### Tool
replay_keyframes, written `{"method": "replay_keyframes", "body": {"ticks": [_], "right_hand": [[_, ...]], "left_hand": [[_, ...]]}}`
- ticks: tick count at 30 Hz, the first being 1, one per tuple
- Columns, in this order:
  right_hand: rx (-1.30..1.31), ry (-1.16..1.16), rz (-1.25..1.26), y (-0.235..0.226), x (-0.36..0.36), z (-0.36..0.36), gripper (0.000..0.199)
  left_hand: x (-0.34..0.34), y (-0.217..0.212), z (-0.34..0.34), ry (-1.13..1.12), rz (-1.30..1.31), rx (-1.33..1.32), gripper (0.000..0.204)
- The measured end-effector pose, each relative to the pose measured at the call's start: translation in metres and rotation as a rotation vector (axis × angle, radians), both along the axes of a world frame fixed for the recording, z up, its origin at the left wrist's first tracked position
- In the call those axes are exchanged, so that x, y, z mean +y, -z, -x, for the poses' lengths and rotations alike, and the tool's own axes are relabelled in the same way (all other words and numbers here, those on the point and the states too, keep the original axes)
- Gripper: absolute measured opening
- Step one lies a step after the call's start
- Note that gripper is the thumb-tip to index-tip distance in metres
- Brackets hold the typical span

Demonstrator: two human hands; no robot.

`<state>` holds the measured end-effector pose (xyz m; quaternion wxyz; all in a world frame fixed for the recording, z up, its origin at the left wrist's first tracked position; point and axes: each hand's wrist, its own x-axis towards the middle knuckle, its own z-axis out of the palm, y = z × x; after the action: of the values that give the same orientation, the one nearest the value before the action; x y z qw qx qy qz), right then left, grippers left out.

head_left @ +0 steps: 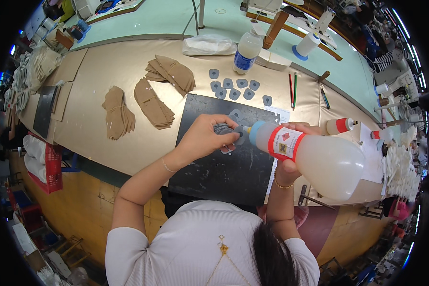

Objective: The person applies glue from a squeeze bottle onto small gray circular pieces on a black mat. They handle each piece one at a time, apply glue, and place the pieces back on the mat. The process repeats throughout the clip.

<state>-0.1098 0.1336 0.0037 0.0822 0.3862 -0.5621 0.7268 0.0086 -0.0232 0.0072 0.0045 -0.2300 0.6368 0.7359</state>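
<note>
My left hand [200,137] grips a small stack of grey pieces [222,128] above a scuffed black board [200,174]. Wrapped round the neck of a large translucent squeeze bottle [336,164] is my right hand [289,170]. That bottle lies tilted on its side, with a pale blue cap, a red-edged label and whitish contents. Its yellowish nozzle points left and meets, or nearly meets, the top of the stack; whether they touch I cannot tell. Another grey piece [236,114] lies on the board just beyond my fingers.
Several loose grey pieces [241,83] lie past the board. Bundles of brown cut pieces [153,102] rest to the left. A blue-labelled bottle [248,50] stands at the back, with pencils [293,90] to its right. A hammer-like tool [314,200] lies near the front edge.
</note>
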Motion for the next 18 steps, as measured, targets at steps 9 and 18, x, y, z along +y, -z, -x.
{"method": "replay_keyframes", "body": {"ticks": [9, 18], "right_hand": [[0.131, 0.055, -0.066, 0.002, 0.007, 0.006, 0.082], [0.03, -0.062, -0.008, 0.003, 0.016, -0.005, 0.083]], "left_hand": [[0.004, -0.002, -0.003, -0.009, -0.108, 0.017, 0.015], [-0.001, 0.01, 0.002, -0.107, -0.161, 0.048, 0.019]]}}
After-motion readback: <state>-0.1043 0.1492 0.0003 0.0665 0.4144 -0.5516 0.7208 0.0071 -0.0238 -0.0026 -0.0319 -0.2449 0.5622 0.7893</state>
